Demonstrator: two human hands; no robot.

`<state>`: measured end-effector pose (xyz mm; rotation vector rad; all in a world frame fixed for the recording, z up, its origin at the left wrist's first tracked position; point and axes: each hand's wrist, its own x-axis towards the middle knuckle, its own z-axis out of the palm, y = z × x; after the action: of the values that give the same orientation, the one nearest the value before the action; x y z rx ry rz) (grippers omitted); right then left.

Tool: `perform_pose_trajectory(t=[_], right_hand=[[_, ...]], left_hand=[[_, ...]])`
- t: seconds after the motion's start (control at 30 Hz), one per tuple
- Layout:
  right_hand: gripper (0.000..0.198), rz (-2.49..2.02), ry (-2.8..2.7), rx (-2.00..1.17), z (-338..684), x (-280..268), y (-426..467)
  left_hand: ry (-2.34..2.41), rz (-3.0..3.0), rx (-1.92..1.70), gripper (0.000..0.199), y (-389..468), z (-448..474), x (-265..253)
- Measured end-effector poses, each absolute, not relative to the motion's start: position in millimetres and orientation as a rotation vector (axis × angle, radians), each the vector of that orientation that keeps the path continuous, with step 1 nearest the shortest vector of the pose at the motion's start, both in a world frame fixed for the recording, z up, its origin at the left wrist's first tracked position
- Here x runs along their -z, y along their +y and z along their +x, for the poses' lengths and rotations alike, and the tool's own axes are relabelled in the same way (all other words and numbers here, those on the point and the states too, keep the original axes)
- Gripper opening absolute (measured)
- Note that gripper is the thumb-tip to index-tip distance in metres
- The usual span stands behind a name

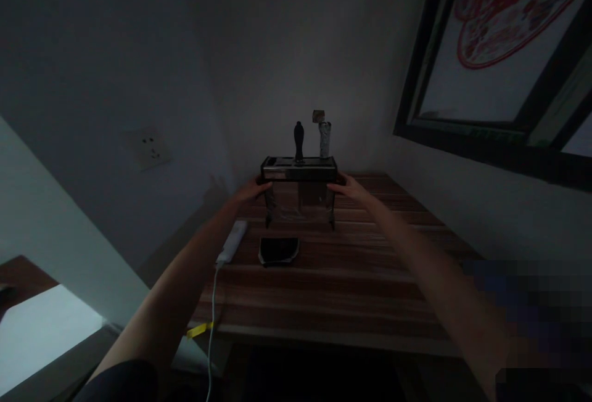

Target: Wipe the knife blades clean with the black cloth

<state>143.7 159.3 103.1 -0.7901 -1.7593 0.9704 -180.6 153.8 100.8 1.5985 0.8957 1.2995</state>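
Observation:
A dark rack with a clear body (pixel 298 189) stands at the far end of a wooden table (pixel 337 278), against the wall. A black handle (pixel 298 140) and a pale patterned handle (pixel 324 138) stick up from slots in its top. My left hand (pixel 252 190) holds the rack's left end and my right hand (pixel 348 187) holds its right end, both arms stretched out. The room is dim, so the finger positions are hard to make out.
A white power strip (pixel 232 242) with a trailing cable lies at the table's left edge. A flat black object (pixel 278 250) lies in front of the rack. A wall socket (pixel 150 148) is on the left wall. A framed red picture (pixel 499 44) hangs at right.

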Motion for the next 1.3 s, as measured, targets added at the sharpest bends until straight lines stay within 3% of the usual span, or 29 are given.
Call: perform_pose_trajectory(t=[0.47,1.3], right_hand=[[0.052,-0.904,-1.644,-0.935,250.1,-95.7,144.3],[0.054,-0.867,-1.589,-1.059,258.4,-62.9,144.4]], left_hand=[[0.8,1.719,-1.292,0.066,159.4,-70.6,-84.8],[0.902,1.666,-1.243,0.079,142.0,-59.3,-71.2]])
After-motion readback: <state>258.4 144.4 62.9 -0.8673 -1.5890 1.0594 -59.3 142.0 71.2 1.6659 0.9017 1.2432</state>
